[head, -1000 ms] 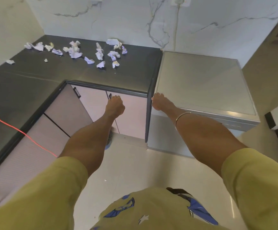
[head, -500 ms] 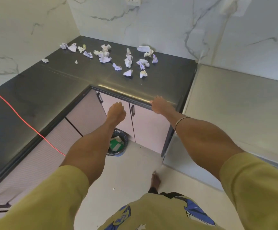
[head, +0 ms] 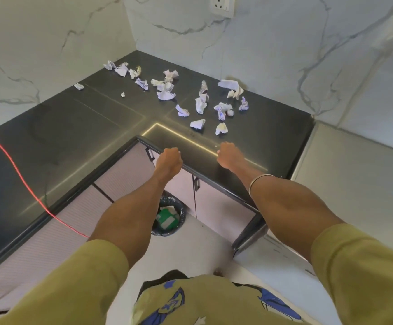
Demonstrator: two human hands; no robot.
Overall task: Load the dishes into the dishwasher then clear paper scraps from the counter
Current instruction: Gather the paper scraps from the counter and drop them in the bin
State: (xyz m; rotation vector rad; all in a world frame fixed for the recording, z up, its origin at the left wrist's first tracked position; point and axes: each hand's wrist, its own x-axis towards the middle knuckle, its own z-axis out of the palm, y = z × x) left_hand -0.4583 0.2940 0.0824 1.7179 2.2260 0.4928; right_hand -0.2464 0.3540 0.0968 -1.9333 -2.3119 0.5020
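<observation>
well, both arms stretched out over the dark counter point(head: 101, 123). left hand point(head: 168, 160) at the counter's front edge, fingers curled into a loose fist, holding nothing. right hand point(head: 228, 154) above the counter just inside the edge, fingers bent under, nothing visibly held. crumpled paper scraps point(head: 200, 105) scattered across the back corner of the counter, beyond both hands, near the marble wall point(head: 273, 55). lined bin point(head: 168, 218) down on the floor under the left forearm. red cord point(head: 14, 170) across the counter's left side. dishwasher point(head: 355, 179) at right.
</observation>
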